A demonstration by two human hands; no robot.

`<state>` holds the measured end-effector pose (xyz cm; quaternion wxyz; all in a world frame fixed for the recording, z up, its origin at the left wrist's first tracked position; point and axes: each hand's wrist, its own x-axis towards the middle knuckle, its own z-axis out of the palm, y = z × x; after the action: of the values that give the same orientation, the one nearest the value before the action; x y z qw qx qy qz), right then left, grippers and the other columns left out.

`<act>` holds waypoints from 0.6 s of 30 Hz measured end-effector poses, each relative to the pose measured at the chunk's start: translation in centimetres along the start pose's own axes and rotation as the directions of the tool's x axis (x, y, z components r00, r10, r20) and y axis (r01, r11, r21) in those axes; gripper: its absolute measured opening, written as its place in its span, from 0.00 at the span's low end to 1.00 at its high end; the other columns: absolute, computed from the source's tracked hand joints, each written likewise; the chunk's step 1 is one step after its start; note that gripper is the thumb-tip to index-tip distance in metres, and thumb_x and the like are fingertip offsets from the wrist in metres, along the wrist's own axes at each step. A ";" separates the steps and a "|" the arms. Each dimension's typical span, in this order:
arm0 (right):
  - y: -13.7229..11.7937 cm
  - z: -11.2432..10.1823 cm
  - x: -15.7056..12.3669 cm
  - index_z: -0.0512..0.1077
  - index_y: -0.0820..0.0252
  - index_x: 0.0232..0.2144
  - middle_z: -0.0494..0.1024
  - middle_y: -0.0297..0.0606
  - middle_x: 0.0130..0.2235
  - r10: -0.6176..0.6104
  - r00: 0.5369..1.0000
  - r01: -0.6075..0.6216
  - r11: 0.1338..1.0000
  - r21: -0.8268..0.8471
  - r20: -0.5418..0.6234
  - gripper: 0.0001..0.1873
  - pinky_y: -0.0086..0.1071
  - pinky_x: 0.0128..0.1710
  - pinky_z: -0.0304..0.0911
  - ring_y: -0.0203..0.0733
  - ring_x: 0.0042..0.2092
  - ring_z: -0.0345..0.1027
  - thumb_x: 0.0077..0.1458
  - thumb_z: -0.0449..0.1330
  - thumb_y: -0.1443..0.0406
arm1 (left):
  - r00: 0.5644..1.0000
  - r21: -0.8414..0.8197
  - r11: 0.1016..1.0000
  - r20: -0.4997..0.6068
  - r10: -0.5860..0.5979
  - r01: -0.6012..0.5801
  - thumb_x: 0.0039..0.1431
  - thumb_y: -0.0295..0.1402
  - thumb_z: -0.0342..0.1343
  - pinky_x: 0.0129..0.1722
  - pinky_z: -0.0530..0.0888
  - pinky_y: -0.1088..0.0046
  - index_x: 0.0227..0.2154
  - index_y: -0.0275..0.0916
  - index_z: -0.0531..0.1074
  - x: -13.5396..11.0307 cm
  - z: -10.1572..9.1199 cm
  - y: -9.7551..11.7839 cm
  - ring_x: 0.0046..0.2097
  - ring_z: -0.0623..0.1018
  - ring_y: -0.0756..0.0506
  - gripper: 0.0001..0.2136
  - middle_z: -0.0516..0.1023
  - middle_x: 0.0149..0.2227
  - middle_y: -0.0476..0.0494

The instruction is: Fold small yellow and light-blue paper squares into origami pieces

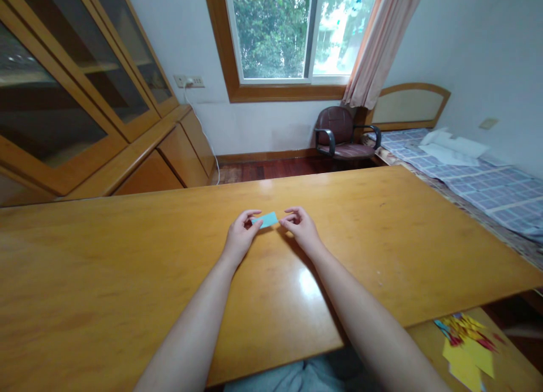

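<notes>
A small light-blue rectangle of paper is held just above the wooden table. My left hand is closed on its left end, thumb on the near side and fingers behind. At the paper's right end is my right hand, its index finger raised apart from the thumb. The fingertips lie very close to the paper's right corner; whether they touch it I cannot tell.
Lower right, a lower wooden surface carries yellow paper sheets and a pile of colourful folded pieces. Beyond the table stand a brown armchair, a bed and a glass-doored cabinet.
</notes>
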<state>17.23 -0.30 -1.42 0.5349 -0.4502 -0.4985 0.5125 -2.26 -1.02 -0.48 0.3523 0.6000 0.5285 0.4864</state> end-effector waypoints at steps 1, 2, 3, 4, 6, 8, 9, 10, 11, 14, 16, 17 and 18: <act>0.0 -0.1 0.1 0.66 0.56 0.39 0.76 0.31 0.28 -0.004 1.000 0.004 1.000 0.001 -0.022 0.20 0.31 0.32 0.64 0.37 0.30 0.68 0.43 0.67 0.58 | 1.000 -0.012 1.000 -0.015 -0.009 0.008 0.53 0.40 0.59 0.36 0.70 0.74 0.44 0.38 0.74 0.1 -0.1 -0.1 0.34 0.73 0.48 0.17 0.74 0.32 0.49; 0.0 -0.2 0.1 0.66 0.56 0.39 0.76 0.32 0.29 -0.011 0.999 0.011 1.000 0.002 -0.041 0.20 0.32 0.33 0.64 0.37 0.31 0.69 0.44 0.67 0.58 | 1.000 -0.024 1.000 -0.027 -0.016 0.015 0.53 0.41 0.59 0.36 0.70 0.75 0.44 0.38 0.74 0.1 -0.1 -0.1 0.34 0.73 0.48 0.17 0.74 0.32 0.49; 0.0 -0.2 0.1 0.66 0.56 0.39 0.76 0.32 0.30 -0.020 0.998 0.021 1.000 0.005 -0.054 0.20 0.32 0.34 0.64 0.37 0.31 0.69 0.44 0.66 0.58 | 0.999 -0.034 0.999 -0.033 -0.022 0.021 0.53 0.41 0.59 0.36 0.70 0.75 0.43 0.38 0.74 0.2 -0.1 -0.2 0.33 0.73 0.48 0.17 0.73 0.32 0.49; 0.0 -0.2 0.1 0.67 0.56 0.40 0.75 0.32 0.30 -0.031 0.998 0.032 0.999 0.010 -0.058 0.20 0.32 0.35 0.65 0.37 0.32 0.69 0.45 0.66 0.58 | 0.999 -0.041 0.999 -0.031 -0.026 0.025 0.52 0.41 0.60 0.36 0.70 0.75 0.44 0.38 0.74 0.2 -0.1 -0.2 0.33 0.73 0.48 0.17 0.73 0.32 0.49; 0.0 -0.1 0.1 0.67 0.57 0.42 0.75 0.33 0.32 -0.050 0.998 0.051 0.998 0.026 -0.037 0.21 0.33 0.36 0.65 0.37 0.33 0.69 0.46 0.66 0.58 | 1.000 -0.048 0.999 -0.010 -0.019 0.019 0.53 0.40 0.60 0.36 0.70 0.75 0.44 0.38 0.73 0.1 -0.1 -0.2 0.34 0.73 0.48 0.17 0.73 0.32 0.50; -0.1 0.1 0.0 0.68 0.57 0.44 0.75 0.34 0.34 -0.061 0.998 0.061 0.998 0.033 0.015 0.22 0.33 0.38 0.66 0.38 0.35 0.70 0.47 0.66 0.58 | 1.000 -0.039 0.999 0.028 -0.002 0.003 0.54 0.40 0.59 0.36 0.70 0.75 0.44 0.38 0.73 -0.1 0.0 0.0 0.34 0.74 0.48 0.17 0.73 0.32 0.50; -0.1 0.2 -0.1 0.69 0.57 0.45 0.75 0.35 0.35 -0.065 0.997 0.064 0.998 0.026 0.041 0.22 0.33 0.39 0.66 0.38 0.36 0.70 0.47 0.66 0.58 | 0.999 -0.031 1.000 0.048 0.008 -0.006 0.54 0.40 0.59 0.37 0.71 0.74 0.45 0.38 0.73 -0.2 0.0 0.1 0.35 0.74 0.48 0.16 0.73 0.32 0.49; -0.1 0.3 -0.2 0.69 0.57 0.45 0.75 0.35 0.36 -0.067 0.996 0.066 0.998 0.012 0.065 0.23 0.33 0.40 0.67 0.38 0.37 0.71 0.46 0.67 0.59 | 0.998 -0.019 1.000 0.068 0.015 -0.014 0.55 0.39 0.59 0.37 0.71 0.74 0.45 0.39 0.73 -0.3 0.1 0.3 0.35 0.75 0.47 0.16 0.74 0.33 0.49; -0.1 0.4 -0.3 0.70 0.57 0.45 0.75 0.35 0.36 -0.066 0.994 0.067 0.998 -0.006 0.085 0.22 0.34 0.40 0.67 0.38 0.37 0.71 0.47 0.67 0.59 | 0.996 -0.005 1.000 0.086 0.020 -0.020 0.55 0.39 0.59 0.38 0.71 0.74 0.45 0.39 0.74 -0.4 0.1 0.5 0.36 0.75 0.47 0.16 0.75 0.34 0.49; -0.2 0.4 -0.5 0.73 0.58 0.43 0.75 0.35 0.35 -0.065 0.991 0.073 0.995 -0.068 0.115 0.18 0.33 0.40 0.66 0.38 0.37 0.70 0.49 0.65 0.60 | 0.992 0.043 0.998 0.125 0.033 -0.039 0.57 0.38 0.58 0.41 0.72 0.72 0.43 0.39 0.75 -0.6 0.1 0.9 0.38 0.76 0.46 0.13 0.78 0.37 0.46; -0.2 0.3 -0.6 0.75 0.59 0.42 0.76 0.35 0.34 -0.072 0.991 0.084 0.991 -0.104 0.115 0.16 0.33 0.40 0.65 0.39 0.36 0.70 0.49 0.64 0.60 | 0.989 0.071 0.996 0.138 0.047 -0.057 0.57 0.38 0.58 0.42 0.72 0.71 0.42 0.40 0.76 -0.7 0.1 0.9 0.39 0.77 0.46 0.12 0.79 0.39 0.46; -0.2 0.3 -0.6 0.75 0.59 0.41 0.76 0.35 0.33 -0.077 0.991 0.090 0.989 -0.119 0.109 0.15 0.33 0.39 0.65 0.39 0.36 0.70 0.49 0.64 0.61 | 0.989 0.082 0.994 0.140 0.054 -0.066 0.57 0.38 0.58 0.42 0.72 0.71 0.42 0.40 0.76 -0.7 0.1 0.9 0.39 0.77 0.45 0.12 0.79 0.39 0.46; -0.2 0.2 -0.6 0.76 0.59 0.40 0.76 0.35 0.33 -0.081 0.992 0.094 0.987 -0.129 0.100 0.15 0.33 0.39 0.64 0.39 0.36 0.70 0.49 0.64 0.61 | 0.988 0.090 0.993 0.140 0.059 -0.072 0.57 0.38 0.58 0.42 0.72 0.71 0.42 0.40 0.76 -0.6 0.1 0.9 0.39 0.77 0.45 0.12 0.79 0.39 0.45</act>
<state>17.02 -0.88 -1.28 0.5016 -0.4378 -0.5756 0.4747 -1.85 -1.81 0.19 0.3424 0.6653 0.5055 0.4297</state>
